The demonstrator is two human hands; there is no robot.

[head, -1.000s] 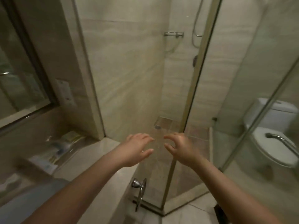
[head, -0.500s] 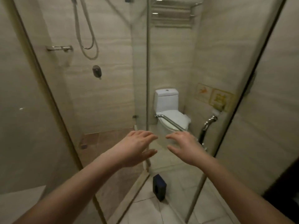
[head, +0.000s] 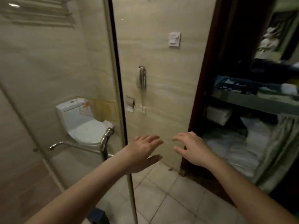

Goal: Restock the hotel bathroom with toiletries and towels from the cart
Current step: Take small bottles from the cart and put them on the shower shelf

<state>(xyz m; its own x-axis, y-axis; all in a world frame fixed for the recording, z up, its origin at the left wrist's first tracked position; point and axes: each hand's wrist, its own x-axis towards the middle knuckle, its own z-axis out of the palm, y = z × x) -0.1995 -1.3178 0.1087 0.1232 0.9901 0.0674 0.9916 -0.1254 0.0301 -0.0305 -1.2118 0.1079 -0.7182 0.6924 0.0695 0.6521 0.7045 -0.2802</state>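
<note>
My left hand (head: 142, 151) and my right hand (head: 192, 147) reach out side by side in front of me, fingers spread and relaxed, holding nothing. The housekeeping cart (head: 252, 101) stands in the doorway at the right. Its grey top shelf carries a blue tray of small toiletries (head: 234, 85). Folded white towels (head: 218, 114) sit on a lower level, and white linen (head: 239, 149) fills the bottom. My right hand is a short way left of the cart's linen, not touching it.
A glass shower door (head: 119, 94) with a chrome handle (head: 105, 139) stands at the left-centre. Behind the glass sit a white toilet (head: 80, 123) and a wall towel rack (head: 37, 15). A wall phone (head: 142, 77), a switch (head: 174, 39) and a dark door frame (head: 202, 94) are ahead.
My view has swung right, from the shower and counter past the toilet to the doorway and cart. Both hands stay out in front, empty.
</note>
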